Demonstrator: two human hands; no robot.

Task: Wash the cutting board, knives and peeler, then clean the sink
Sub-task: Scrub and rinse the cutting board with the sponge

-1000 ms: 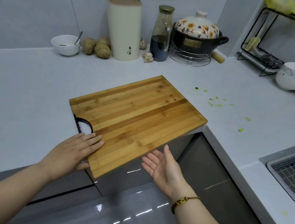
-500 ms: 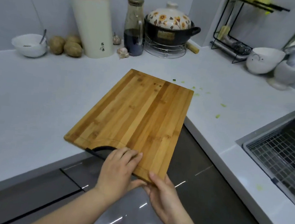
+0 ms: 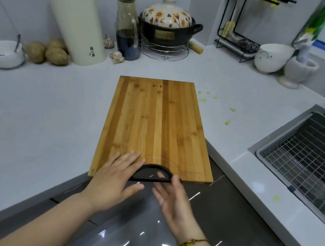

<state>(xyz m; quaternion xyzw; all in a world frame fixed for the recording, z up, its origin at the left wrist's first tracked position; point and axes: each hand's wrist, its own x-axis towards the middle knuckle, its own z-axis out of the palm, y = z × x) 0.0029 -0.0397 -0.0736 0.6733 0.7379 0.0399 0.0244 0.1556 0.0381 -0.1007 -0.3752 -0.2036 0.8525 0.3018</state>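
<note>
A bamboo cutting board [image 3: 157, 122] lies flat on the white counter [image 3: 36, 118]. Its long side points away from me and its near end sticks out over the counter's inner corner. A black half-round handle [image 3: 152, 167] sits at that near end. My left hand [image 3: 114, 178] rests flat on the board's near left corner with straight fingers and the thumb out below the edge. My right hand [image 3: 173, 201] is at the handle with straight fingers, one fingertip showing through the opening. The sink [image 3: 255, 149] with a wire rack inside is at the right. No knives or peeler can be seen.
Along the back wall stand a white bowl with a spoon [image 3: 1, 56], potatoes [image 3: 55, 56], a cream canister [image 3: 75, 26], a dark-liquid bottle [image 3: 128, 28] and a flowered pot [image 3: 166, 26]. A white bowl [image 3: 270, 58] sits by a black rack. Green scraps [image 3: 227, 122] dot the counter.
The board has turned from a slant until its handle end faces me. Both hands have followed to the handle end, the right one reaching into the opening.
</note>
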